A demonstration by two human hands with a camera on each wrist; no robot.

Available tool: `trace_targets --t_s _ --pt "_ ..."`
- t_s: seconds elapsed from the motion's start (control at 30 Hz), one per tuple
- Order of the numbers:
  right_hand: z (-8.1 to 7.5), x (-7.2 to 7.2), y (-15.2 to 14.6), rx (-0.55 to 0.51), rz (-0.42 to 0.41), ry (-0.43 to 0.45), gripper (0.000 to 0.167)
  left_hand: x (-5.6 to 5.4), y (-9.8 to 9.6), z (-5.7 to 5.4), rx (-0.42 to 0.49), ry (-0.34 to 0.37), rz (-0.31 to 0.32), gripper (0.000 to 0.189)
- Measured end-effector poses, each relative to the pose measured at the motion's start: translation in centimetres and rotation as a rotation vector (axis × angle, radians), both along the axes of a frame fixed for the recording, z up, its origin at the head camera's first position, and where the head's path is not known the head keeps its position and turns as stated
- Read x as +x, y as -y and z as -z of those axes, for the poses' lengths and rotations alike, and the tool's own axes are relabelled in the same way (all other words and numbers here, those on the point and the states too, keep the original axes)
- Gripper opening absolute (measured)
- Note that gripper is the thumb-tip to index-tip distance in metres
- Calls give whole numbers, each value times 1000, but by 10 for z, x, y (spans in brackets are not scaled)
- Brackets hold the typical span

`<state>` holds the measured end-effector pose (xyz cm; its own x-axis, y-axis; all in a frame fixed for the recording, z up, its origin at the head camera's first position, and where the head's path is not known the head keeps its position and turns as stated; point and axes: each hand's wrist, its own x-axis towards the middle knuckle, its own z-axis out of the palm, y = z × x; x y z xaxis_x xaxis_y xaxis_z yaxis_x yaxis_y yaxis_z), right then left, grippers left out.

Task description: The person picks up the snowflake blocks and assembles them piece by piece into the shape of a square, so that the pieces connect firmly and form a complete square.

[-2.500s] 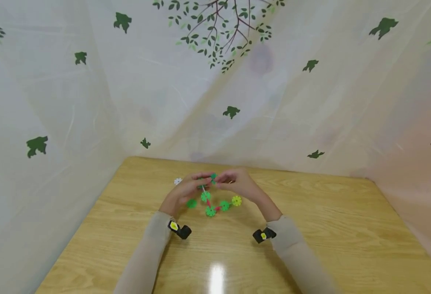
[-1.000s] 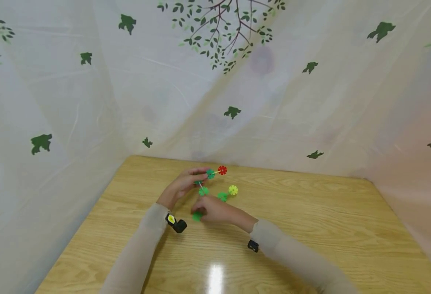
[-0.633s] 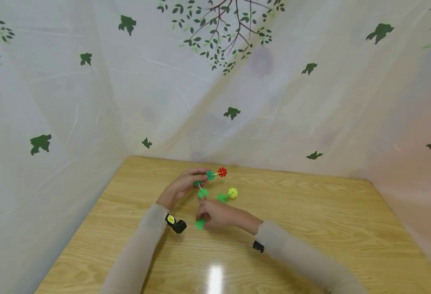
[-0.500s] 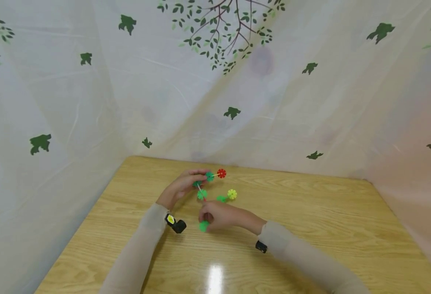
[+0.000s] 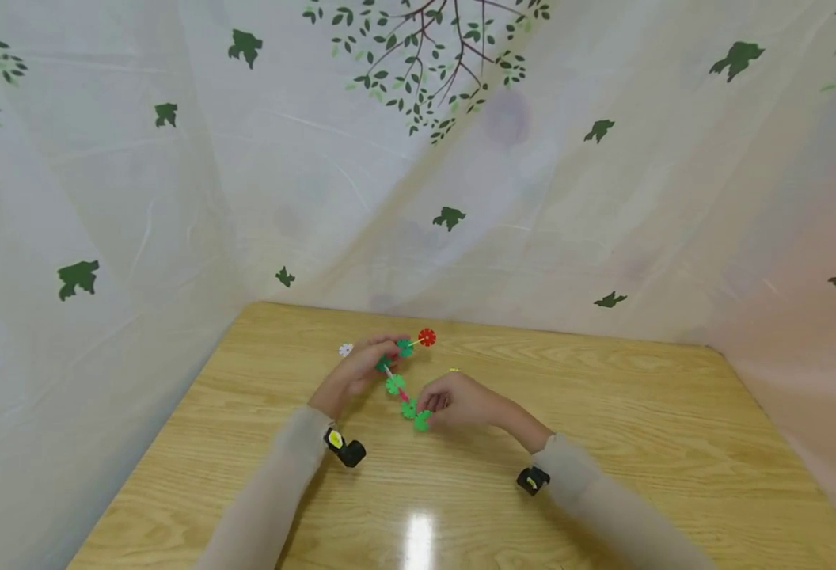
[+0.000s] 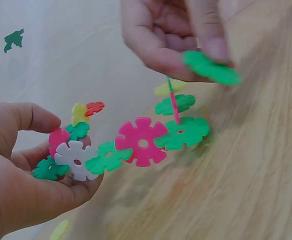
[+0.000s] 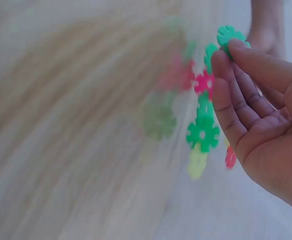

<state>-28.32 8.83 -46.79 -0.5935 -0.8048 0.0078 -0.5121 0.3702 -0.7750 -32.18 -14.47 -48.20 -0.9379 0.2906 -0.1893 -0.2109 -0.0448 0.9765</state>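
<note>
Curled fingers and thumb of my left hand (image 5: 357, 368) hold one part of a chain of notched flower-shaped plastic discs slotted together. In the left wrist view the white disc (image 6: 76, 160) sits at those fingers, followed by a green disc, a pink disc (image 6: 143, 141) and another green disc (image 6: 186, 132). A red disc (image 5: 427, 337) ends the far branch. My right hand (image 5: 464, 398) pinches a separate green disc (image 5: 422, 420) between thumb and fingers, close beside the chain's near corner. Behind the right hand, most of the yellow end disc (image 5: 454, 370) is hidden in the head view.
A loose white disc (image 5: 345, 349) lies on the wooden table (image 5: 603, 451), just beyond my left hand. Pale cloth (image 5: 361, 198) printed with leaves and birds encloses the table's back and sides.
My right hand left the chain's far end, picked up the loose green disc from the table's left part and brought it rightward to the near corner. The left hand kept its hold.
</note>
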Motion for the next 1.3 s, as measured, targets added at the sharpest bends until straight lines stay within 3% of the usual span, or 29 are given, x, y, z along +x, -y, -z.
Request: trace_targets --t_s 0.1,0.37,0.53,0.7,0.93,1.03,1.17,1.3 --pt "-4 -6 -11 -39 115 -14 8 3 -6 2 25 9 -30 46" --pt "-5 -22 -18 -168 526 -105 6 12 -21 5 76 1 -86 44" --pt "-1 -29 -16 -250 676 -129 7 18 -31 7 122 -1 -134 38" --pt "2 -33 -15 -272 719 -132 7 24 -39 10 149 5 -125 33" --pt "0 -31 -13 -284 734 -135 8 29 -44 14 158 -5 13 53" --pt "1 -32 -12 -267 729 -138 9 30 -47 16 134 -19 45 55" --pt "5 -34 -11 -246 692 -143 9 30 -51 18 143 -1 28 42" --pt "8 -36 -10 -249 641 -156 8 30 -53 21 154 28 -45 32"
